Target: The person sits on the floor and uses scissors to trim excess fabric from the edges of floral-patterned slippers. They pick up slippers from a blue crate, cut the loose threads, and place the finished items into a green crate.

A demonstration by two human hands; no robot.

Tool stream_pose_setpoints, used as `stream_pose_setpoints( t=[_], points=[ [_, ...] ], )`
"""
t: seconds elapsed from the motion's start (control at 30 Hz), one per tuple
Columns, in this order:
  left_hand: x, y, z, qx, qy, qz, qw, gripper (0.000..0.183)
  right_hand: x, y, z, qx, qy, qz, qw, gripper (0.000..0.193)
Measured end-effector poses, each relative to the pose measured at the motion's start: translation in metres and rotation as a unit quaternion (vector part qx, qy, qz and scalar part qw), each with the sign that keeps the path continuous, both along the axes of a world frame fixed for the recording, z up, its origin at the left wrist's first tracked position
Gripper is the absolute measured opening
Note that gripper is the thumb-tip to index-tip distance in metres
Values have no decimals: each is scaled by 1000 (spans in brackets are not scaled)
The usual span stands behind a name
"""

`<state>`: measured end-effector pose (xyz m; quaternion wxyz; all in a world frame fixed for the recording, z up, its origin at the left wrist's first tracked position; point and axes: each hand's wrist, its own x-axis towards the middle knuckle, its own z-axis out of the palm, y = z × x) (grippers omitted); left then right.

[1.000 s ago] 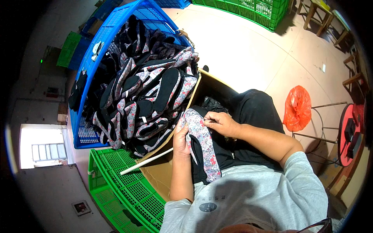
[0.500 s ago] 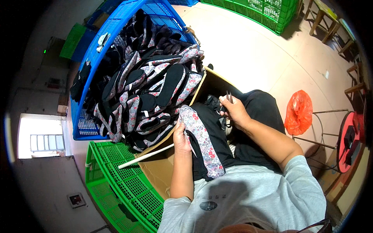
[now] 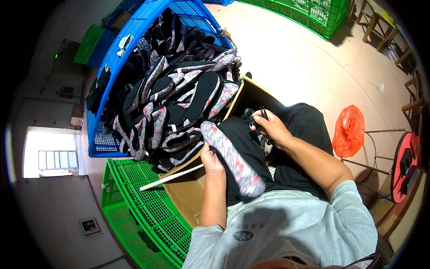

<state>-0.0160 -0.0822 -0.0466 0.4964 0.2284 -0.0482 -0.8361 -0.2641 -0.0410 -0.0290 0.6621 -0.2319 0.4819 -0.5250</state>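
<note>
My left hand (image 3: 212, 161) is closed on one end of a floral fabric slipper (image 3: 233, 159), which slants over my lap and looks smeared by motion at its lower end. The patterned side faces up. My right hand (image 3: 272, 128) grips small dark thread snips (image 3: 263, 112), their two points upward, just right of the slipper and apart from it. Ahead on the left, a heap of similar slippers (image 3: 204, 96) with black soles fills a large blue crate (image 3: 101, 143) and spills over its near side.
By my left knee stands an open cardboard box (image 3: 186, 197), with a white tube (image 3: 172, 177) across it and a green crate (image 3: 127, 181) beside it. On the right are an orange-red plastic bag (image 3: 349, 131) and a red-topped stool (image 3: 397, 179). Wooden stools (image 3: 378, 31) stand farther off.
The slipper has turned in my left hand, so its dark opening no longer shows and its patterned face is up. My right hand stays nearly in place with the snips.
</note>
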Motion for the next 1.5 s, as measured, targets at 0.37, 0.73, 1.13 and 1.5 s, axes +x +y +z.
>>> stream_pose_setpoints(
  t=[0.37, 0.73, 1.13, 1.5],
  points=[
    [26, -11, 0, 93, -209, 291, 929, 32, 4, 1, -5, -10, 13, 32, 999, 24],
    [11, 24, 34, -22, -383, 269, 883, 62, 1, -3, -7, 64, 6, -4, 998, 21],
    [109, 95, 48, -204, -509, -96, 831, 16, 1, -2, -12, 38, 48, 41, 997, 24],
    [56, 65, 72, -302, -581, -275, 704, 11, 20, 0, -28, -41, 93, 101, 990, 22]
  ],
)
